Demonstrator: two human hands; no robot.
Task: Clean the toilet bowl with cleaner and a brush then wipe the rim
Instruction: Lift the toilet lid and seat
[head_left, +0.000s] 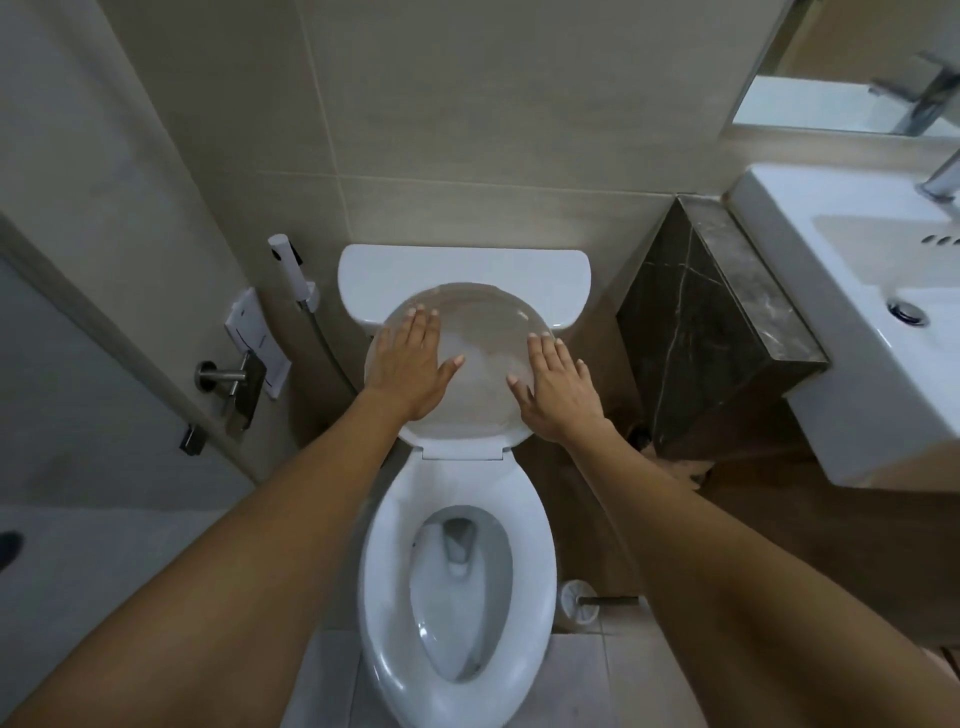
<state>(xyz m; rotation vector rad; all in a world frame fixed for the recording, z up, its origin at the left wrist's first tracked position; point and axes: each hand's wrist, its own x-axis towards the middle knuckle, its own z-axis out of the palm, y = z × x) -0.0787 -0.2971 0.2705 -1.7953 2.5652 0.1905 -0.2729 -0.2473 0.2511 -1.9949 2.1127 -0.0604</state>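
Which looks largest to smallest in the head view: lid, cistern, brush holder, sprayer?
1. Lid and cistern: look alike, and the lid hides part of the cistern.
2. Brush holder and sprayer: also look alike.

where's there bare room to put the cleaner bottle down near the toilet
Bare spots: the cistern top behind the raised lid, the dark marble ledge between cistern and sink, and floor tiles left of the bowl. Right of the bowl is tighter, with the brush holder there.

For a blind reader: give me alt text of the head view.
Both hands, left and right, press flat on the raised toilet lid; the seat is down over the bowl. A brush lies right.
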